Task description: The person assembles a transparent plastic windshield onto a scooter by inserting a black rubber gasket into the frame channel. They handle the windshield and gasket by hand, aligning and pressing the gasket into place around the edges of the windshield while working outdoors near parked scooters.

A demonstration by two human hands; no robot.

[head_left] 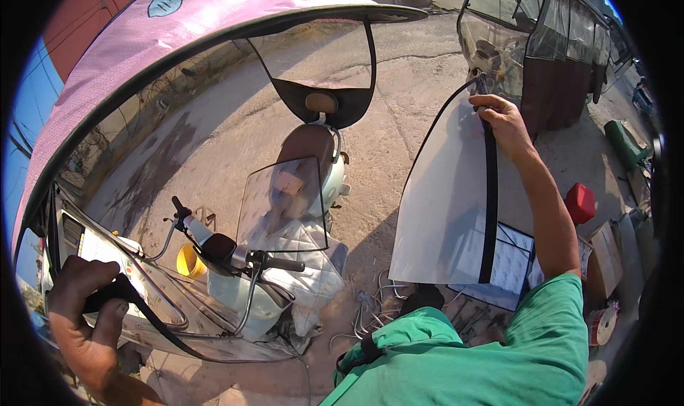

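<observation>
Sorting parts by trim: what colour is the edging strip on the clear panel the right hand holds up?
Black, seen in the head view: edging strip, right hand.

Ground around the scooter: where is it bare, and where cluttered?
Bare concrete lies left of and beyond the scooter, up to the enclosed cart. Crowded: the wires by the scooter, and the right side with the red can, boxes and tape reel.
</observation>
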